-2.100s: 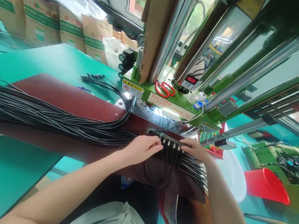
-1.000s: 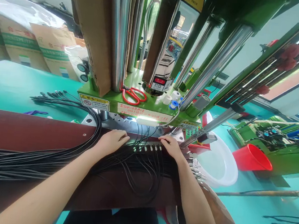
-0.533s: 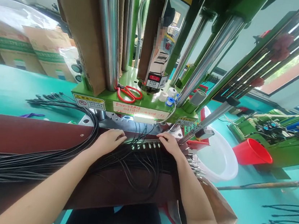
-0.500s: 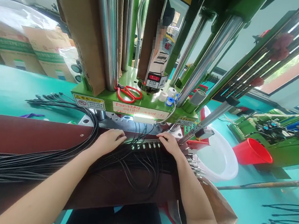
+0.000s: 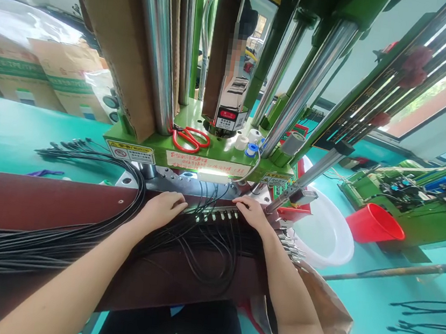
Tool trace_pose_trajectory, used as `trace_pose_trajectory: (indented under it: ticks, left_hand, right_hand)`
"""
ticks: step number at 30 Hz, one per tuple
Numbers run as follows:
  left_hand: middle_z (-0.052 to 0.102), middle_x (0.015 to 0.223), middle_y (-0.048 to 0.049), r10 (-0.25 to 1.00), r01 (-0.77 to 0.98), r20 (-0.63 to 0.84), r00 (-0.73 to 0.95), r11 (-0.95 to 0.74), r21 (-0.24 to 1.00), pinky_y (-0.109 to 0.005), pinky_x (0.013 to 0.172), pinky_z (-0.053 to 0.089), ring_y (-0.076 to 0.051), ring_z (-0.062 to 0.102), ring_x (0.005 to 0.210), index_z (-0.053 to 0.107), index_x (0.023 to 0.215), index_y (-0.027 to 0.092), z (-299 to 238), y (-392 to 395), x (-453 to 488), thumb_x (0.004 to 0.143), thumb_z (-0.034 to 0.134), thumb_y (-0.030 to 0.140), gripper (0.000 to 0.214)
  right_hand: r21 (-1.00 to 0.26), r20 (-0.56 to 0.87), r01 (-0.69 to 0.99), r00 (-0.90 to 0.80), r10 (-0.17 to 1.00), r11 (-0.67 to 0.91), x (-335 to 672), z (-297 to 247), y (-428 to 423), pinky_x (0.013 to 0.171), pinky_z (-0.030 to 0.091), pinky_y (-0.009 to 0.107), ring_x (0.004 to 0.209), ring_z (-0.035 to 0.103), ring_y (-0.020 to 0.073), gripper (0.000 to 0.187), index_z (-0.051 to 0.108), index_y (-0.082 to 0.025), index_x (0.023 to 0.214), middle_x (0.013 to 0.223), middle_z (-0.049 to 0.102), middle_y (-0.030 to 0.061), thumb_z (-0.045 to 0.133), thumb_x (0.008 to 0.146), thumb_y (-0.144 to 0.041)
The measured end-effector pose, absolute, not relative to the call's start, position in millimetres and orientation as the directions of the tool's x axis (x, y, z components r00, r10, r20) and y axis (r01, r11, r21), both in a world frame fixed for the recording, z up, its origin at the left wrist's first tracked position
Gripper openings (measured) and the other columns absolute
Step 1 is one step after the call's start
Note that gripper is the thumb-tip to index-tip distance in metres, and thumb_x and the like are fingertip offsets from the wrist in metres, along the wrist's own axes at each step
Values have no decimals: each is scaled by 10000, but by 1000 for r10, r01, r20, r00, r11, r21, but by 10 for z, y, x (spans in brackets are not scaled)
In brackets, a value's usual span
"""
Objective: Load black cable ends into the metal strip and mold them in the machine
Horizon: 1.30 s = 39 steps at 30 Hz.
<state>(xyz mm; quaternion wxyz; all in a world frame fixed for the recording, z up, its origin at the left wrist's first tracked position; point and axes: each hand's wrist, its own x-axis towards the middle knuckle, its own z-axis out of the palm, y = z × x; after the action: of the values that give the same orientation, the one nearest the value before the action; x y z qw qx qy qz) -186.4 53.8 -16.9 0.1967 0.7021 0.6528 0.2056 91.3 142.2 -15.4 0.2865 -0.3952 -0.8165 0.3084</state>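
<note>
My left hand (image 5: 164, 208) lies on the dark red bench top (image 5: 40, 201) at the left end of a row of metal-tipped black cables (image 5: 217, 216), fingers curled down on them. At the row's right end my right hand (image 5: 250, 212) presses down the same way. The cable ends sit in a fixture at the foot of the green press machine (image 5: 192, 155). A thick bundle of black cables (image 5: 34, 244) runs from the left across the bench to my hands. What the fingers grip is hidden under them.
Red scissors (image 5: 186, 137) and small tape rolls (image 5: 251, 138) lie on the machine's green ledge. A white basin (image 5: 328, 239) and a red bucket (image 5: 374, 223) stand to the right. Cardboard boxes (image 5: 55, 78) line the back left. More cables (image 5: 423, 324) lie at the far right.
The view swung up from the bench to the press. Both hands moved with the cable row forward to the machine's base and have since stayed still there.
</note>
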Motion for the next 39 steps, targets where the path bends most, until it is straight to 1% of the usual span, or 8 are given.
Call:
trace_pose_trajectory:
  ticks: [7,12,18,39]
  left_hand:
    - [619,826,-35,997,841,32,71,-77,535,-318,784,398,-201,541,829,562,790,213,-183,544,-1868,813,375,408,271]
    - [620,808,-33,997,834,44,66,-80,545,-319,776,400,-200,544,813,568,776,213,-202,551,-1871,811,381,403,269]
    - [620,799,-27,997,845,50,64,-81,529,-305,759,398,-198,550,814,564,772,219,-214,554,-1878,808,390,401,254]
    - [634,860,-49,996,852,46,81,-93,516,-324,793,396,-215,550,854,581,805,204,-203,557,-1879,818,369,397,287]
  right_hand:
    - [-732,222,469,-521,824,494,916,-164,1425,787,433,296,825,578,153,206,660,-186,836,835,628,35,461,801,-145]
    - [-731,222,473,-516,827,491,920,-177,1431,781,436,296,820,580,152,201,660,-195,828,826,626,28,466,797,-151]
    - [-727,232,469,-519,823,501,929,-191,1443,778,438,293,820,582,149,194,655,-199,836,839,625,26,470,797,-157]
    - [-701,208,519,-507,837,489,907,-166,1435,795,431,281,824,586,141,201,664,-190,834,841,642,24,473,789,-145]
